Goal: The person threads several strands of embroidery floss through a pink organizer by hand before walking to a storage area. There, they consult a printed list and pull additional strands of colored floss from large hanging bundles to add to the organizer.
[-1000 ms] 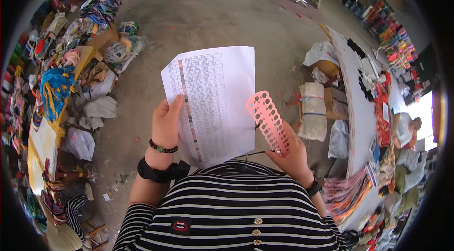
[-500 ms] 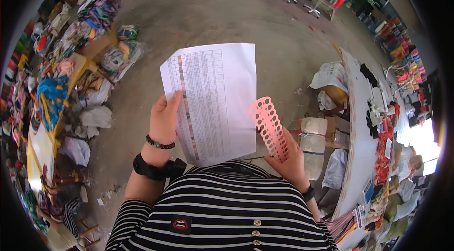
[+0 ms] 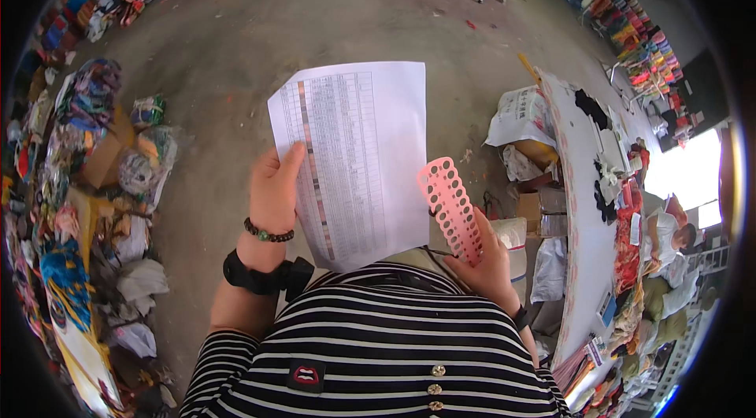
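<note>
My left hand (image 3: 274, 196) grips the left edge of a white printed sheet (image 3: 354, 158) with a table and a column of small colour swatches, held up in front of my striped top. A beaded bracelet and a black watch sit on that wrist. My right hand (image 3: 487, 264) holds a pink flat plastic strip (image 3: 450, 209) full of round holes, upright beside the sheet's right edge.
Bare concrete floor (image 3: 299, 32) lies ahead. Piles of colourful fabric and bagged goods (image 3: 87, 182) line the left. A long white table (image 3: 583, 182) with clutter runs along the right, with sacks and boxes (image 3: 524, 123) beside it and a seated person (image 3: 669, 237) beyond. Clothing racks stand at the back.
The view has shifted over the floor, so the table and boxes on the right have moved relative to me. Both hands keep their hold on the sheet and the pink strip.
</note>
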Available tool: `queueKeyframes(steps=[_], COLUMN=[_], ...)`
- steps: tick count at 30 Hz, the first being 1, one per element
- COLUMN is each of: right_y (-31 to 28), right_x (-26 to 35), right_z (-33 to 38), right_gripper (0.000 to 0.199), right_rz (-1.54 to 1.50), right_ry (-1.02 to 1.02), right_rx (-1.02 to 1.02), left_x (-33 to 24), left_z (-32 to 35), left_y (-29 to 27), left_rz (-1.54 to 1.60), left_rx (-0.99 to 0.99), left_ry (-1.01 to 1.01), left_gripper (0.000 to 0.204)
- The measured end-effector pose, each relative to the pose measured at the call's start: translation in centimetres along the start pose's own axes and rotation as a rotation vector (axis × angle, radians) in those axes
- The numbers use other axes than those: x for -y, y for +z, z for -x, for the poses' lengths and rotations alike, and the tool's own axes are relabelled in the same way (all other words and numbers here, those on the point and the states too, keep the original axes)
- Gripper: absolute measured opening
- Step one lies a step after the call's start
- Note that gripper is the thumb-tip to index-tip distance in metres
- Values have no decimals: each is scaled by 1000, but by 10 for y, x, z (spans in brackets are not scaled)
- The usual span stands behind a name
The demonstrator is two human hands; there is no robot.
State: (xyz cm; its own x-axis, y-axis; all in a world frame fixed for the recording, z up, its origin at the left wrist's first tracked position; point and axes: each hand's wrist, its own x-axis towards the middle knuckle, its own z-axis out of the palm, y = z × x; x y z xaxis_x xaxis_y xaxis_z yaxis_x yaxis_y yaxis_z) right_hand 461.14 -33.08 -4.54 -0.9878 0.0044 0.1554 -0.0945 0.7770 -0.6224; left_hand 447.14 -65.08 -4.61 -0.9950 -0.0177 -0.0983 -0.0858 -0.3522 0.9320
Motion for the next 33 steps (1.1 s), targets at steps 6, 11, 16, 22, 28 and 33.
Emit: queueKeyframes(steps=[6,11,16,22,28,33], right_y=[-14,-30,-72,-107,-116,-122], right_x=[-51,-119,-188,-262,-322,-360], right_z=[-105,-214,-336,-460,-558,-652], right_gripper=[87,85,88,87,82,82], right_rz=[-2,-29,-6,-18,-133,-103], right_ry=[43,-7,-27,-77,-115,-79], right_rx=[-2,-17,61,84,-3,-15], left_x=[21,39,57,68,77,87], left_z=[-123,-224,-321,-424,-531,-644], left_y=[56,116,190,271,322,359], left_rz=[109,95,133,97,52,82], left_rx=[26,25,-31,-84,-67,-51], left_ry=[-44,-22,9,33,13,35], left_gripper=[29,29,29,30,32,31])
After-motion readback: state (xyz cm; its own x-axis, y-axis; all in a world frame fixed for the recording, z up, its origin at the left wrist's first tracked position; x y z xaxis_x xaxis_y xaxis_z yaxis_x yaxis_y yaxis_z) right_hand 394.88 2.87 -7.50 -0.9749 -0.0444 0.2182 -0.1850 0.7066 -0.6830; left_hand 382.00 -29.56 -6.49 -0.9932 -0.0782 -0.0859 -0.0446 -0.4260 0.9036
